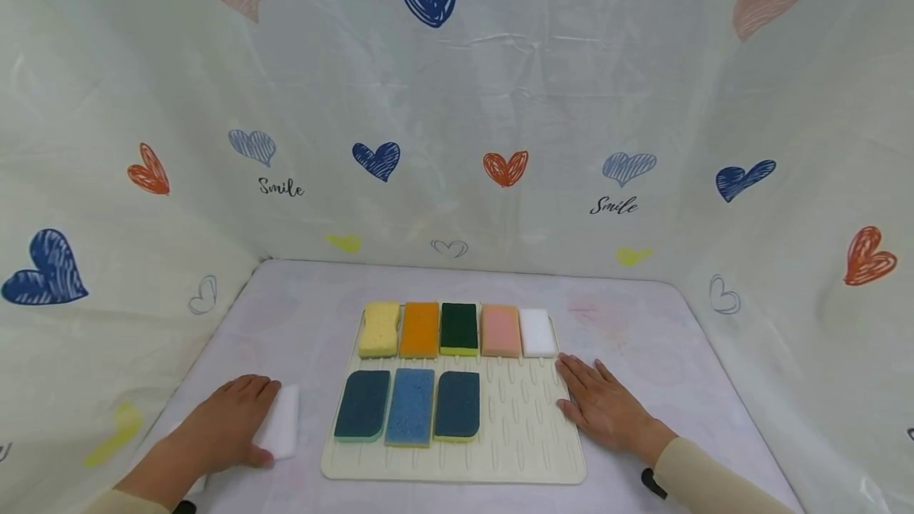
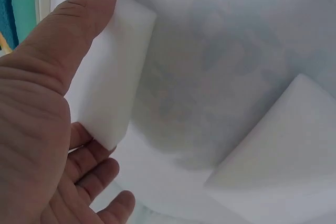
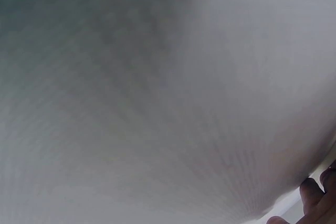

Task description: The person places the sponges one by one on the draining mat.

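Observation:
My left hand (image 1: 227,425) grips a white sponge block (image 1: 285,423) on the table, left of the cream ribbed mat (image 1: 527,435). In the left wrist view the thumb and fingertips close on opposite ends of this white block (image 2: 119,72). A second white block (image 2: 289,156) lies apart from the hand there; only a sliver shows by the wrist in the head view. My right hand (image 1: 607,407) rests with fingers extended at the mat's right edge, near a white sponge (image 1: 537,332). The right wrist view is mostly blurred, with a few fingertips at its corner.
Along the mat's back row lie yellow (image 1: 379,330), orange (image 1: 420,330), dark green (image 1: 459,327) and pink (image 1: 501,330) sponges. Nearer are a dark teal sponge (image 1: 362,404), a blue one (image 1: 410,407) and a dark blue one (image 1: 458,404). A heart-printed curtain (image 1: 457,86) surrounds the table.

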`<state>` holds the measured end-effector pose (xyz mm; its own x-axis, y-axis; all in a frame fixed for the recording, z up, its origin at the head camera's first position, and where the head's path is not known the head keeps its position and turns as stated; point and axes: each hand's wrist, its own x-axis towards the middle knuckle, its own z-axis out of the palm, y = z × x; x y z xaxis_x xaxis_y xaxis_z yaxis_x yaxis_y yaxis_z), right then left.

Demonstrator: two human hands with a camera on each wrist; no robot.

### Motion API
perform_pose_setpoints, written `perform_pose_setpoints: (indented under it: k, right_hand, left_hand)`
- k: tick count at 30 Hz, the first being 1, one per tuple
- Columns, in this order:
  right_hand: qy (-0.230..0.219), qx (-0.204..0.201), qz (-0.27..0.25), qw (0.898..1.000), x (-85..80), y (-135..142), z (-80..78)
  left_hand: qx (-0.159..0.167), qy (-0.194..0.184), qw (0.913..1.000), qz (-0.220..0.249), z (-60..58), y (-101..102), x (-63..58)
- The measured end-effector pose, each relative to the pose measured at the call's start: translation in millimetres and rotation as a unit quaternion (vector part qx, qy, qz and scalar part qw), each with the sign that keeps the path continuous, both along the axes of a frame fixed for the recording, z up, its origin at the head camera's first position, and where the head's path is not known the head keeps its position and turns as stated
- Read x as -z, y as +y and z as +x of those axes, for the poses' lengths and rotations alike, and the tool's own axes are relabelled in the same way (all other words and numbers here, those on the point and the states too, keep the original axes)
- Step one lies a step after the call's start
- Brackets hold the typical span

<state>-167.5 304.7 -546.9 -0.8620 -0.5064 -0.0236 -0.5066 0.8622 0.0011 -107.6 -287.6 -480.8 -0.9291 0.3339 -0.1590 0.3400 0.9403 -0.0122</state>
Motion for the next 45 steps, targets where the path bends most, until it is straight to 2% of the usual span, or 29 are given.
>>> perform_pose_setpoints:
  k: [6, 10, 16, 20, 23, 27, 35, 39, 45]
  right_hand:
    - [0.002, 0.001, -0.001, 1.000, -1.7, 2, 1.1]
    - [0.004, 0.001, -0.001, 1.000, -2.0, 3, 1.6]
    - [0.013, 0.002, -0.003, 1.000, -0.4, 5, 2.6]
    - [0.018, 0.001, -0.002, 1.000, 1.3, 5, 2.4]
    - [0.008, 0.006, -0.002, 1.000, 0.7, 3, 2.3]
    - [-0.009, 0.009, -0.004, 1.000, -1.2, 1, 2.7]
    - [-0.012, 0.010, 0.008, 1.000, -2.0, 0, 1.9]
    - [-0.005, 0.005, 0.013, 1.000, -2.7, -1, 0.8]
    - [-0.004, 0.007, 0.020, 1.000, -2.8, -3, 0.4]
  left_hand:
    - [0.017, 0.044, 0.9987, 0.018, 5.4, 0, 8.1]
    - [0.027, 0.081, 0.9962, 0.020, -0.4, -2, 10.9]
    - [0.034, 0.151, 0.9875, 0.029, -27.7, 3, -1.9]
    - [0.037, 0.206, 0.9774, 0.031, -49.9, 9, -5.9]
    - [0.037, 0.224, 0.9735, 0.027, -63.7, 17, -8.1]
    - [0.031, 0.222, 0.9742, 0.027, -75.7, 28, -11.6]
    - [0.023, 0.195, 0.9800, 0.035, -87.3, 59, -23.5]
    - [0.033, 0.185, 0.9808, 0.052, -88.3, 85, -34.8]
    - [0.073, 0.187, 0.9767, 0.076, -88.3, 132, -48.4]
